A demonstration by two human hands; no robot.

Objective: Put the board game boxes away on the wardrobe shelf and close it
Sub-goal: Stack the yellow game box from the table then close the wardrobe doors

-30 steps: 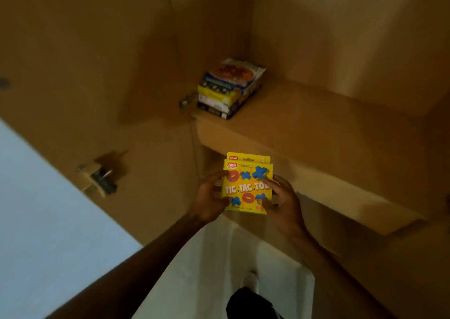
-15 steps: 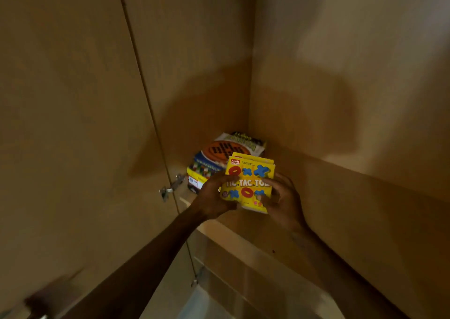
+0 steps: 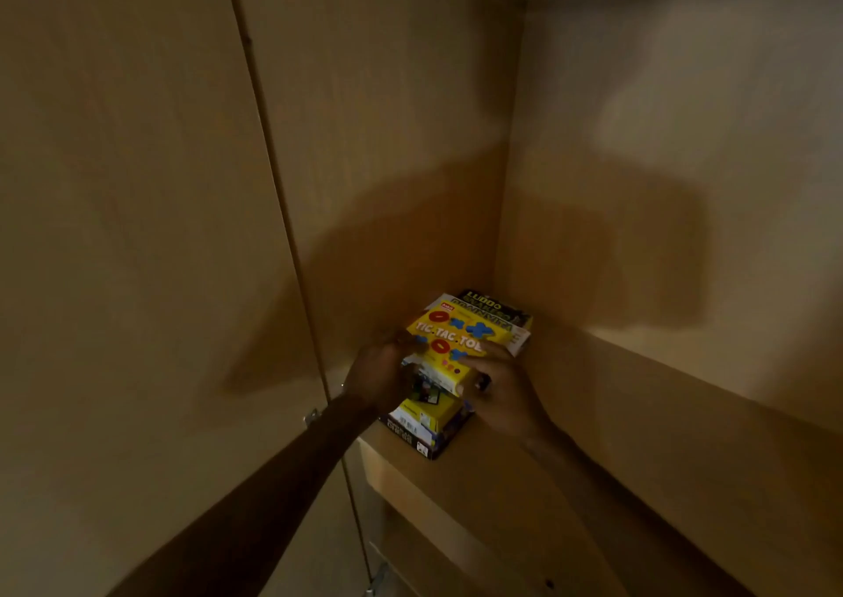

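A yellow Tic Tac Toe box [image 3: 449,345] lies on top of a stack of board game boxes [image 3: 424,427] in the back left corner of the wooden wardrobe shelf [image 3: 524,491]. A dark Ludo box [image 3: 495,307] sticks out at the back of the stack. My left hand [image 3: 378,375] grips the yellow box's left edge. My right hand [image 3: 506,389] holds its near right corner. Both hands are still on the box.
The open wardrobe door [image 3: 127,254] stands on the left, with a metal hinge [image 3: 311,416] at shelf height. The wardrobe's back wall [image 3: 684,163] and side wall close in the corner. The shelf runs bare to the right of the stack.
Both hands carried the Tic Tac Toe box up from below the shelf and forward onto the stack in the corner. The view rose and moved closer to the shelf.
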